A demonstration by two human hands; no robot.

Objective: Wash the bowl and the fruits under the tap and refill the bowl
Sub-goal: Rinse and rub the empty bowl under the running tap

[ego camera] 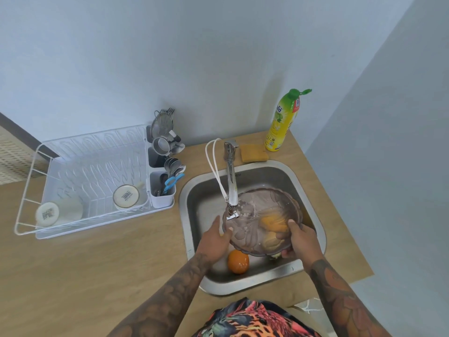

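Observation:
A clear, purplish glass bowl [252, 215] is held over the steel sink [206, 190], right under the tap [232, 188]. My left hand [215, 242] grips its left rim and my right hand [302, 240] grips its right rim. Water runs from the spout into the bowl. An orange [238, 261] lies on the sink floor below the bowl's near edge. Through the glass I see two more fruits, an orange one [273, 223] and a paler one [272, 242]; whether they lie in the bowl or beneath it is unclear.
A white dish rack [80, 171] with two upturned cups and a cutlery holder stands on the wooden counter [97, 276] to the left. A yellow sponge [254, 153] and a dish soap bottle [283, 122] sit behind the sink. The wall is close behind and to the right.

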